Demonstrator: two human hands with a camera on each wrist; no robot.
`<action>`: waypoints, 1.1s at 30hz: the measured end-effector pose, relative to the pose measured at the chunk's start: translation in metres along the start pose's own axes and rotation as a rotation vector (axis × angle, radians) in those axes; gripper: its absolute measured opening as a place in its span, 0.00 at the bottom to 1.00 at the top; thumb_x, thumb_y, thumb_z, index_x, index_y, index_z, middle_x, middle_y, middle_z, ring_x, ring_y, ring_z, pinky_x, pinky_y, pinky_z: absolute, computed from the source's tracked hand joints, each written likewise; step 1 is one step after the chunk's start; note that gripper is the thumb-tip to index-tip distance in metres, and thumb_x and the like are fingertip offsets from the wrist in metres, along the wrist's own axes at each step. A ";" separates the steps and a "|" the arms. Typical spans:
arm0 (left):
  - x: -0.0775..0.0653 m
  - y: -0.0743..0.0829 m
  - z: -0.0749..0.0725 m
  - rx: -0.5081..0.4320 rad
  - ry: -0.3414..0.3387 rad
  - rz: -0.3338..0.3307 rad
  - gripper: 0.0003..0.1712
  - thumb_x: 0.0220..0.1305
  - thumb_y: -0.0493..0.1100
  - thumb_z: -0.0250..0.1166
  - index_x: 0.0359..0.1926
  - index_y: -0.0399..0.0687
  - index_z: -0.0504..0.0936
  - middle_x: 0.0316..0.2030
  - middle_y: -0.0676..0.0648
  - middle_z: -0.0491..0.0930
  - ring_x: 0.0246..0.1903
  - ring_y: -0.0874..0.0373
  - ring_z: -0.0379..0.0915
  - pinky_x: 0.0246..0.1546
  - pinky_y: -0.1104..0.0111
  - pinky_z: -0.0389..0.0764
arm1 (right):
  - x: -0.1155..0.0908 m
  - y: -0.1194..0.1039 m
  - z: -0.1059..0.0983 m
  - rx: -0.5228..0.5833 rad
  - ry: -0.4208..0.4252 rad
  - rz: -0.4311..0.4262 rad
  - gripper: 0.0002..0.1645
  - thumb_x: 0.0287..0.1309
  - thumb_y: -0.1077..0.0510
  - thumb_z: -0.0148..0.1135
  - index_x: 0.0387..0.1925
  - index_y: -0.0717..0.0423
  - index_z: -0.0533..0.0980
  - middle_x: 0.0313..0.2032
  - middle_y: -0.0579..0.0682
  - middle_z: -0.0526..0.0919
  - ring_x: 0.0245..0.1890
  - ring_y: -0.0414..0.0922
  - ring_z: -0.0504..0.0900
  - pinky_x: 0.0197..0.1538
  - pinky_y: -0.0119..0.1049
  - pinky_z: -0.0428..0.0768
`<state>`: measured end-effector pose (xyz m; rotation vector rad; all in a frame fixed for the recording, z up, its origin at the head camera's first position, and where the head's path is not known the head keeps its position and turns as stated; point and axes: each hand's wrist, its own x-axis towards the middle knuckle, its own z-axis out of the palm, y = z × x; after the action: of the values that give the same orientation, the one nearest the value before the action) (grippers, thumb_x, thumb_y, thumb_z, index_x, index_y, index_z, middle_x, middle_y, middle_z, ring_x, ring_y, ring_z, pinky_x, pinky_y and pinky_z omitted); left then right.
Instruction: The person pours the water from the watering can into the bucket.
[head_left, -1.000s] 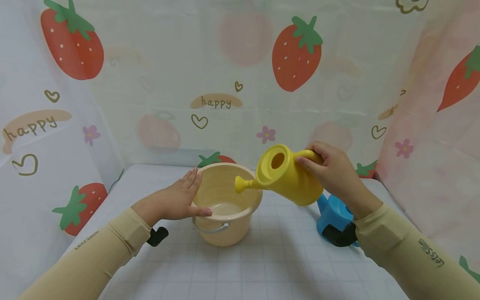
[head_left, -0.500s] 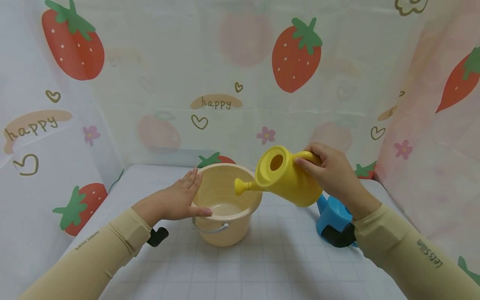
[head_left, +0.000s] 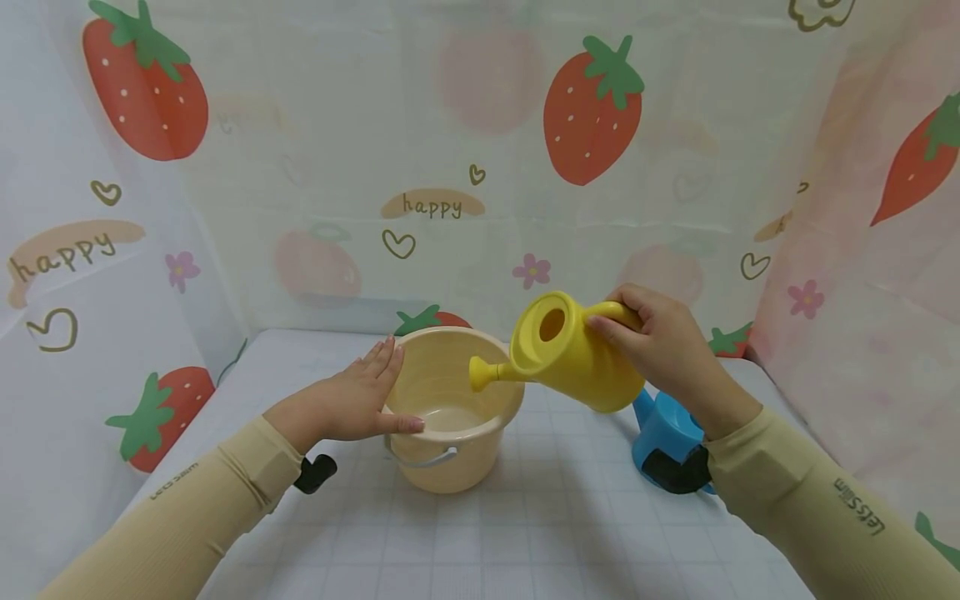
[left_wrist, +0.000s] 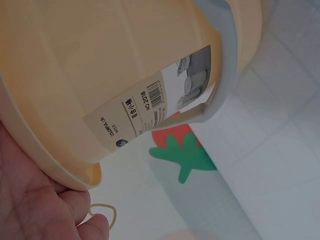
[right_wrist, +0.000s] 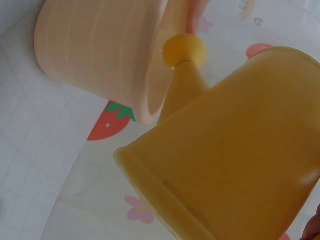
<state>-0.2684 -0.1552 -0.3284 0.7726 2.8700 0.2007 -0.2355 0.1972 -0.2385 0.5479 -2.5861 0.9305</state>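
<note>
Yellow can (head_left: pixel 588 367) tilts in your right hand (head_left: pixel 663 346), which is curled round its handle (head_left: pixel 619 313); its spout (head_left: pixel 487 372) reaches over the bucket (head_left: pixel 472 462). Your left hand (head_left: pixel 356 396) rests spread wide against the bucket's rim (head_left: pixel 461 436). A blue can (head_left: pixel 671 429) stands on the table (head_left: pixel 420 558) near your right sleeve (head_left: pixel 810 500).

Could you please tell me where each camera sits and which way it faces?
Head: on the head, facing forward and down at the beige bucket, yellow watering can and blue watering can; left hand, right hand and sleeves show.
Left wrist: on that wrist, facing the bucket's printed label; part of left hand shows lower left.
Right wrist: on that wrist, facing the yellow watering can and bucket; a sliver of right hand shows lower right, perhaps left hand at top.
Shared: both wrist views show the bucket.
</note>
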 end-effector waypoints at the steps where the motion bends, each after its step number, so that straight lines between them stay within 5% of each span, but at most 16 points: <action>1: 0.000 0.000 0.000 -0.001 -0.001 -0.001 0.68 0.48 0.80 0.47 0.69 0.34 0.35 0.69 0.36 0.29 0.69 0.44 0.27 0.65 0.49 0.45 | 0.000 0.000 0.000 -0.002 0.000 -0.003 0.15 0.58 0.46 0.58 0.33 0.54 0.74 0.28 0.50 0.75 0.30 0.46 0.72 0.33 0.36 0.76; 33: 0.000 0.001 0.000 0.018 0.014 0.000 0.67 0.49 0.80 0.47 0.69 0.31 0.37 0.69 0.35 0.31 0.69 0.43 0.29 0.65 0.49 0.44 | -0.001 -0.003 0.001 -0.016 0.000 -0.033 0.14 0.58 0.48 0.58 0.35 0.55 0.74 0.30 0.49 0.76 0.31 0.46 0.73 0.35 0.38 0.77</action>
<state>-0.2679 -0.1542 -0.3281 0.7781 2.8890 0.1819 -0.2334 0.1946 -0.2376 0.5844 -2.5748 0.8984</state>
